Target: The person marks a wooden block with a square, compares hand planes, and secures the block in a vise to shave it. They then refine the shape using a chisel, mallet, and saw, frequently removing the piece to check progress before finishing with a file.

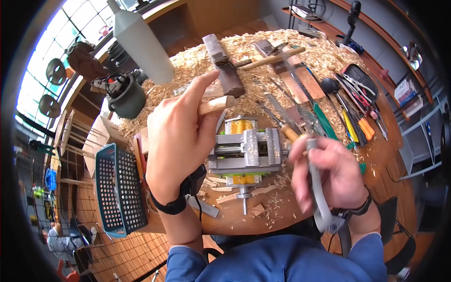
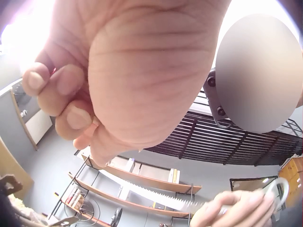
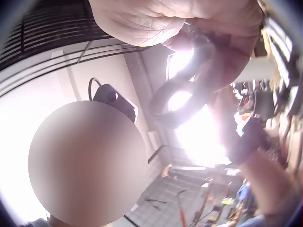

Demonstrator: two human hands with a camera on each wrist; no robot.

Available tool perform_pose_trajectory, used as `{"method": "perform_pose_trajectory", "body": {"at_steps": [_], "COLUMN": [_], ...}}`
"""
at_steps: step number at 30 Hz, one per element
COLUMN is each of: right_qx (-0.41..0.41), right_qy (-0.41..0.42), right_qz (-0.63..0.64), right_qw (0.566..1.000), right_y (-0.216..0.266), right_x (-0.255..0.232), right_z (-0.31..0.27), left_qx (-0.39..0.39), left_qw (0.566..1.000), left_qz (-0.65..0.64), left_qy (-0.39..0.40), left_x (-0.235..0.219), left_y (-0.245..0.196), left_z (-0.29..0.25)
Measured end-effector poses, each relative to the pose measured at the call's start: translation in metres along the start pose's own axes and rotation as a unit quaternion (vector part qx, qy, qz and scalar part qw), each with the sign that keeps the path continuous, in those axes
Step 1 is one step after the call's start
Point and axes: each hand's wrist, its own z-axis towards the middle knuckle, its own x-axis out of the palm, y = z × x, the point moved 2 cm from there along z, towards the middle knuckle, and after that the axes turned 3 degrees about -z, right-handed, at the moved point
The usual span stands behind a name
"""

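Note:
My left hand (image 1: pixel 176 131) is raised over the left side of the bench vise (image 1: pixel 249 149), its index finger pointing forward. The other fingers curl round a short wooden stick (image 1: pixel 218 105), whose pale end sticks out to the right. To the right of the vise, my right hand (image 1: pixel 337 171) grips a saw by its grey curved handle (image 1: pixel 320 207). The toothed saw blade (image 2: pixel 147 191) shows in the left wrist view, reaching from the right hand (image 2: pixel 236 210) toward the left hand (image 2: pixel 151 80). In the right wrist view the handle (image 3: pixel 163 111) is blurred.
Wood shavings (image 1: pixel 188 62) cover the back of the table. Among them lie a wooden plane (image 1: pixel 230 80), a wood block (image 1: pixel 307 84) and several hand tools. A blue perforated basket (image 1: pixel 120 188) stands left, behind it a green pot (image 1: pixel 128 99) and a large white bottle (image 1: pixel 143 47).

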Motion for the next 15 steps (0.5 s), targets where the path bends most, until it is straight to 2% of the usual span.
{"method": "perform_pose_trajectory", "body": {"at_steps": [2,4,5,8,10,11,12,15], "right_qx": [-0.056,-0.068,-0.070,-0.085,-0.096,-0.138,-0.178,-0.194], "right_qy": [-0.121,-0.146,-0.153,-0.155,-0.154,-0.137,-0.119,-0.130], "right_qz": [-0.092,-0.165,-0.190,-0.251,-0.286,-0.311,-0.336,-0.339], "right_qw": [0.987,0.973,0.967,0.952,0.941,0.930,0.917,0.911], "right_y": [-0.004,-0.004,-0.002,0.005,0.003,0.001,0.000,-0.009], "right_x": [-0.024,-0.050,-0.054,-0.037,-0.021,-0.013,-0.007,-0.005], "right_z": [0.007,0.010,0.010,0.008,0.011,0.013,0.014,0.019], "left_qx": [-0.011,0.018,0.015,0.018,-0.001,0.006,0.023,0.030], "left_qw": [1.000,0.999,0.999,0.999,0.991,0.984,0.981,0.970], "left_qz": [0.014,0.029,0.029,0.039,0.052,0.046,0.023,0.011], "left_qy": [-0.008,-0.040,-0.031,0.026,0.125,0.171,0.191,0.242], "left_x": [-0.009,-0.014,-0.015,-0.004,0.012,0.018,0.025,0.034], "left_y": [0.002,0.000,-0.003,-0.018,-0.031,-0.040,-0.044,-0.052], "left_z": [-0.003,-0.005,-0.005,-0.009,-0.011,-0.011,-0.013,-0.016]}}
